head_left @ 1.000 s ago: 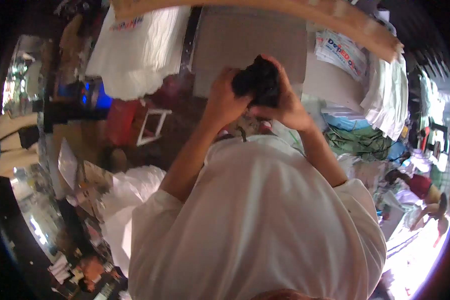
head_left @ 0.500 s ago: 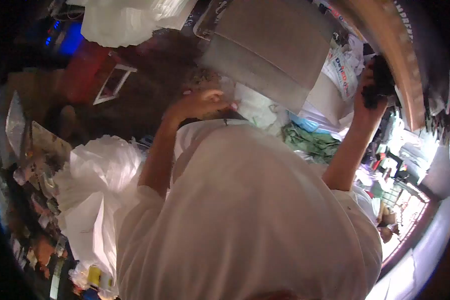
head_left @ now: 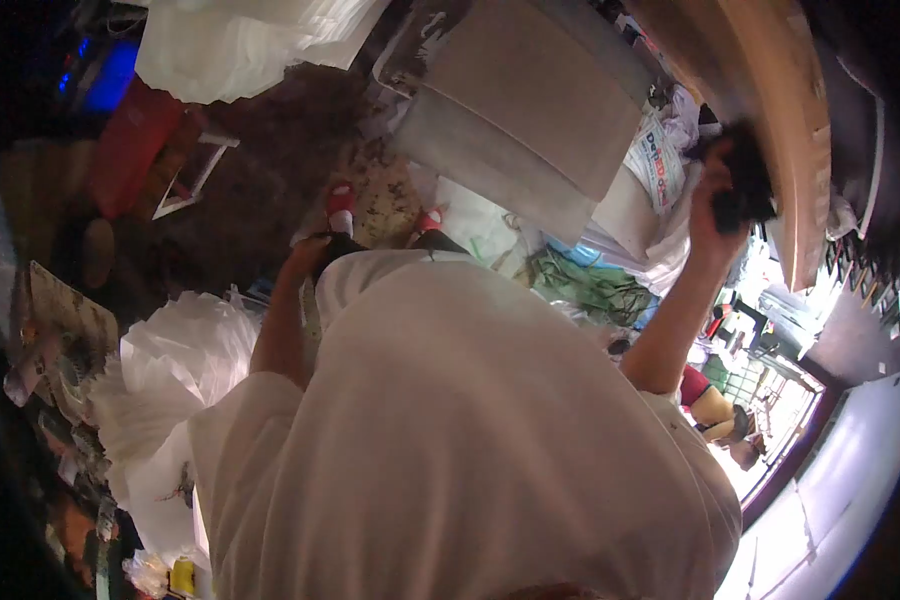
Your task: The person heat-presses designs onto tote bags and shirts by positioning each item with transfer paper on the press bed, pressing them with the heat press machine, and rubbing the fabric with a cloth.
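Observation:
My right hand (head_left: 713,205) is closed around a blocky black object (head_left: 744,182) at the upper right. Blur and dark colour keep me from telling its kind. It is right beside a large brown cardboard box (head_left: 782,110), and I cannot tell whether they touch. My left hand (head_left: 308,254) is low at my left side by my dark-clothed leg, its fingers small and mostly hidden. A white shirt covers my body in the middle of the view.
Grey-brown cardboard flaps (head_left: 530,110) lie ahead, with a printed white bag (head_left: 658,165) and green cloth (head_left: 590,285) near them. White plastic bags (head_left: 195,345) stand at the left. A red box (head_left: 135,150) is farther off. Another person (head_left: 715,410) shows at the right.
My left hand has dropped from in front of my body to beside my leg. My right hand still grips the black object, which is turned differently. The camera view has shifted, and my red footwear shows.

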A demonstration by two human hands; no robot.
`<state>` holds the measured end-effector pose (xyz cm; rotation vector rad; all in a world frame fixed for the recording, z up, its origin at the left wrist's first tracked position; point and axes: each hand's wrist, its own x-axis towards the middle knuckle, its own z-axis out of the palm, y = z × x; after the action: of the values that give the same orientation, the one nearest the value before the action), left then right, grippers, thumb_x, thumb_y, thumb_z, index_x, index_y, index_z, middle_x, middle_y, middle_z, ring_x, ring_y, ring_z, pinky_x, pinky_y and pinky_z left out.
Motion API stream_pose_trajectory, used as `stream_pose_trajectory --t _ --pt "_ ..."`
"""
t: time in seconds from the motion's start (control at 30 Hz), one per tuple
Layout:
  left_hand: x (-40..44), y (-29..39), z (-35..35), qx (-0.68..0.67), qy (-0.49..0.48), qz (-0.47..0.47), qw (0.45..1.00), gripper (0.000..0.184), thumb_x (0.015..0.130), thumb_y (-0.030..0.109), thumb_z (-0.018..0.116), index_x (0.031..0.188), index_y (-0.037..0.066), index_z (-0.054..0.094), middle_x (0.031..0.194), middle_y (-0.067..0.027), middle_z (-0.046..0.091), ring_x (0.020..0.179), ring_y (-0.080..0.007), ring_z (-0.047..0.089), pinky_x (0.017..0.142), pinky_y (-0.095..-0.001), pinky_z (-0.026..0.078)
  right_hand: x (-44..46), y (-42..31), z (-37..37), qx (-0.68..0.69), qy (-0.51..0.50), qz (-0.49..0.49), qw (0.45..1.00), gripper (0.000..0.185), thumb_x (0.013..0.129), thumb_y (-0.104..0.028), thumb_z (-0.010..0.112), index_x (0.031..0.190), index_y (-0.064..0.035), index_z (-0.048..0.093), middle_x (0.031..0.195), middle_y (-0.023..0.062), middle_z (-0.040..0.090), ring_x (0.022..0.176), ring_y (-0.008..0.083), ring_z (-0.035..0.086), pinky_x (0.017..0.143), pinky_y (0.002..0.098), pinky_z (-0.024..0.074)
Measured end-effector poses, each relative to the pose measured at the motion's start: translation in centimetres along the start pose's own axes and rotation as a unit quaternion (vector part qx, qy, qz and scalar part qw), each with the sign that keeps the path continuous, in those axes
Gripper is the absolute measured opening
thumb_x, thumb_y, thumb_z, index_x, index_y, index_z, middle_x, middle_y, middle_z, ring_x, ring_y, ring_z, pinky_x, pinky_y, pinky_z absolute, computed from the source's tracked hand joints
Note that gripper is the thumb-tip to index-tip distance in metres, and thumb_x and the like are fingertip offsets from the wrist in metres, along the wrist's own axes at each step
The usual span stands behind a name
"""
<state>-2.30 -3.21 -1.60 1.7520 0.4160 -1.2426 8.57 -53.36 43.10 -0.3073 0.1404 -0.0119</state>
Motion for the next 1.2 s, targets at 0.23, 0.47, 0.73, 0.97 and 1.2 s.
stream_pose_trajectory --t 0.23,0.47,0.73,0.97,1.2 --pt "-2.1 -4.6 0.0 -0.241 0.076 -0.126 0.959 0.032 0.087 0.031 0.064 0.11 0.008 0.062 0.08 -0.0048 0.063 0.072 -0.0204 0.06 0.064 -0.0349 0.049 5.4 -5.2 -5.8 -0.04 0.024 -0.072 0.996 0.036 0.087 -0.017 0.058 0.12 -0.0022 0.054 0.115 0.0137 0.058 0.1 0.0239 0.055 0.072 0.0319 0.0467" --pt "4.9 -10.2 0.7 -0.026 0.079 0.046 0.995 0.036 0.085 0.034 0.065 0.105 0.005 0.063 0.081 -0.013 0.064 0.071 -0.0207 0.063 0.062 -0.0314 0.049 19.7 9.6 -3.9 0.052 -0.104 0.042 0.992 0.012 0.089 -0.017 0.055 0.094 -0.0064 0.058 0.086 0.0069 0.055 0.076 0.0204 0.048 0.067 0.0319 0.0401" --pt "-0.6 0.6 -0.3 -0.158 0.059 -0.003 0.986 0.032 0.086 0.037 0.063 0.1 0.008 0.065 0.074 -0.0005 0.059 0.065 -0.0108 0.055 0.056 -0.0287 0.043 12.9 -5.0 -9.7 -0.033 0.044 -0.092 0.994 0.024 0.085 -0.017 0.06 0.106 -0.005 0.06 0.097 0.0095 0.058 0.087 0.0199 0.054 0.068 0.0315 0.0447" --pt "2.5 -8.9 3.2 -0.332 0.075 0.047 0.939 0.036 0.085 0.036 0.063 0.106 0.007 0.063 0.076 -0.0029 0.06 0.068 -0.0146 0.057 0.057 -0.0318 0.045 17.5 -11.5 -16.0 -0.07 0.006 -0.109 0.991 0.025 0.082 -0.031 0.055 0.094 -0.0093 0.061 0.087 0.0061 0.059 0.078 0.0179 0.057 0.061 0.0289 0.0457" --pt "0.8 -9.0 2.4 -0.184 0.078 -0.078 0.977 0.042 0.083 0.039 0.068 0.114 0.012 0.059 0.09 -0.0046 0.064 0.079 -0.0169 0.062 0.066 -0.0343 0.049 35.4 8.8 -12.8 0.139 -0.205 0.134 0.959 0.029 0.097 -0.034 0.047 0.102 -0.0072 0.058 0.09 0.0113 0.059 0.073 0.0228 0.056 0.071 0.0334 0.0483"
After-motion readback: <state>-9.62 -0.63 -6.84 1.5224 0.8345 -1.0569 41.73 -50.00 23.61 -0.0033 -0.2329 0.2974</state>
